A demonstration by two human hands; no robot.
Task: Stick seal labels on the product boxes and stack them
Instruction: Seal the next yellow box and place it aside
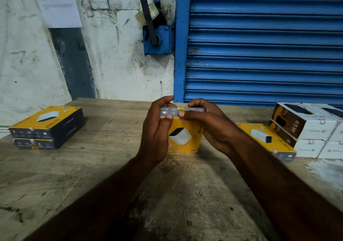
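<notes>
Holding the yellow product box [182, 135] upright between both hands, I have its yellow face with the charger picture towards me and its grey end flap on top. My left hand [157, 129] grips the left side of the box, fingers curled over the top edge and the thumb laid on the near corner of the flap. My right hand [209, 127] grips the right side the same way, with its thumb tip pressing on the flap just beside the seal label [179, 109], a small yellow-patterned sticker at the middle of the top edge. The box sits low over the wooden table [92, 176], near its far edge; whether its bottom edge touches the wood I cannot tell.

To my left, well apart from the hands, a stack of two yellow boxes [46, 127] lies flat, one squarely on the other, dark sides facing me. To my right another single yellow box [263, 137] lies flat on the table, just beside a pile of white and brown boxes [306, 127] stacked two high at the table's right end. Behind the table stands a stained white wall with a sheet of paper [57, 3] stuck to it, a roll of clear tape [147, 15] hung on a black handle, and a blue roller shutter [259, 46]
</notes>
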